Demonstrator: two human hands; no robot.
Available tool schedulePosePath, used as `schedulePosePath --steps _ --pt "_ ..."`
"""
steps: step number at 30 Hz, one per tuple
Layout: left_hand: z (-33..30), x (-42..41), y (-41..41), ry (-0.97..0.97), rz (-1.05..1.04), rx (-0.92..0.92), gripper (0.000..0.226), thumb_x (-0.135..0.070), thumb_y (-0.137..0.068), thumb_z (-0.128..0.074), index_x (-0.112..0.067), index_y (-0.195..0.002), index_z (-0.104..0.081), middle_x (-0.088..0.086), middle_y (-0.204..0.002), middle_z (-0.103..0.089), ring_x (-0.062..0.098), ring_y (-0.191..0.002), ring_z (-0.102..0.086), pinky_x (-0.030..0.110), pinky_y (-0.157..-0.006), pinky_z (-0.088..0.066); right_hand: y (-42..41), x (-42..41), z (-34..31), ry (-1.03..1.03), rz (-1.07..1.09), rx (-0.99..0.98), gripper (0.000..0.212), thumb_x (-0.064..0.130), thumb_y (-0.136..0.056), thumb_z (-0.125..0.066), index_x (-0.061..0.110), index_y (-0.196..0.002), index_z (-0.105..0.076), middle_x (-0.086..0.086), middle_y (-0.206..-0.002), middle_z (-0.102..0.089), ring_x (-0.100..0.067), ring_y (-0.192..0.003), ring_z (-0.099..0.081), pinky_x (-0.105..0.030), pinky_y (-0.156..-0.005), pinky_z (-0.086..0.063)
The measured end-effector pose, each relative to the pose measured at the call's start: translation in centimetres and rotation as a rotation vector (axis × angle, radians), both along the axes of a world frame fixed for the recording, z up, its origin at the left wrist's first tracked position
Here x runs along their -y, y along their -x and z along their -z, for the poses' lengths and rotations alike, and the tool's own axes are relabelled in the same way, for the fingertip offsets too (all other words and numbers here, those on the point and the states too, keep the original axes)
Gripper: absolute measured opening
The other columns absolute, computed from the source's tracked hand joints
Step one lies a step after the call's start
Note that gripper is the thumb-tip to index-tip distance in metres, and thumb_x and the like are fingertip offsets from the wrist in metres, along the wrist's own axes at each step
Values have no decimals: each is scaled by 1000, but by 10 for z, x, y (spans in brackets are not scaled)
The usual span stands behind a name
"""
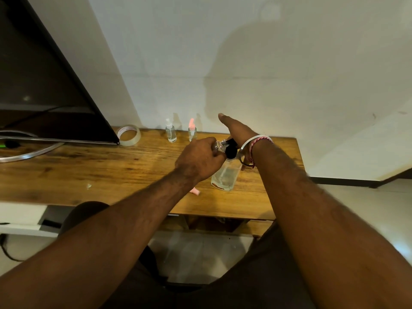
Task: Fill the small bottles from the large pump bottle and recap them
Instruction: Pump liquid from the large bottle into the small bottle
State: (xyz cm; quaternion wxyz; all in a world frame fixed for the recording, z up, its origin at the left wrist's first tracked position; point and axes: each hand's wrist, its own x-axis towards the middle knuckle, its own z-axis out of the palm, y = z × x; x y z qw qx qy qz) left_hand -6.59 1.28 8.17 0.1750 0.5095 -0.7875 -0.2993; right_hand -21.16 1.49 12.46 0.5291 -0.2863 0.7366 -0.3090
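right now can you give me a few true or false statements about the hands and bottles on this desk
1. The left hand grips a small bottle at the pump head. True.
2. The right hand is a closed fist. False: its fingers are straight, palm over the large pump bottle.
3. Two capped small bottles stand near the wall. True.
4. The tape roll sits on the floor. False: it is on the wooden desk, beside the monitor.

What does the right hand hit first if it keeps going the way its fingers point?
Probably the white wall. The right hand, fingers straight, points up-left over the pump bottle, apparently passing right of the pink-capped small bottle; depth unclear.
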Motion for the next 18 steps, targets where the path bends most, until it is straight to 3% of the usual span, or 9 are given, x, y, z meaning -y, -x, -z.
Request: schedulePosePath --steps 2,5,9,12,16,18 --pt "1 0 0 -4 -1 3 23 -32 -90 -67 -26 -73 -52 -4 -69 -62 17 -66 -58 28 -57 -40 -2 -2 0 19 -10 -26 60 74 -88 -47 25 -121 -53 -8 -102 -65 -24 -91 -63 -38 -81 -48" --pt "1 0 0 -6 -4 2 21 -32 -90 -67 -26 -74 -54 -4 -69 -63 17 -67 -60 28 -58 -42 -4 -2 5 42 -12 -98 69 75 -88 -45 18 -126 -56 -8 -110 -65 -27 -100 -64 -46 -100 -47" --pt "1 0 -1 -3 1 9 19 -33 -90 -67 -24 -76 -57 -3 -70 -64 19 -68 -62 29 -58 -46 -7 -1 8 67 -21 -220 66 71 -93 -38 15 -119 -61 -12 -121 -65 -31 -106 -62 -47 -104 -45" --pt "1 0 -2 -1 -9 24 20 -32 -89 -67 -24 -75 -56 -2 -69 -63 19 -67 -60 30 -59 -47 -9 -1 7 93 -74 -367 61 58 -102 -33 9 -122 -62 -16 -124 -62 -34 -111 -58 -38 -97 -43" --pt "2 -3 -1 -8 -5 31 22 -31 -88 -67 -23 -72 -54 -2 -68 -62 18 -66 -58 29 -56 -43 -8 -1 11 92 -203 -541 47 38 -108 -28 9 -132 -57 -22 -124 -61 -34 -104 -56 -34 -88 -41" --pt "4 -4 -1 -12 -11 19 25 -30 -88 -67 -24 -70 -52 -2 -67 -61 17 -64 -56 28 -56 -39 -8 1 15 97 -191 -607 41 27 -108 -29 11 -141 -48 -22 -126 -61 -36 -108 -58 -37 -92 -46"
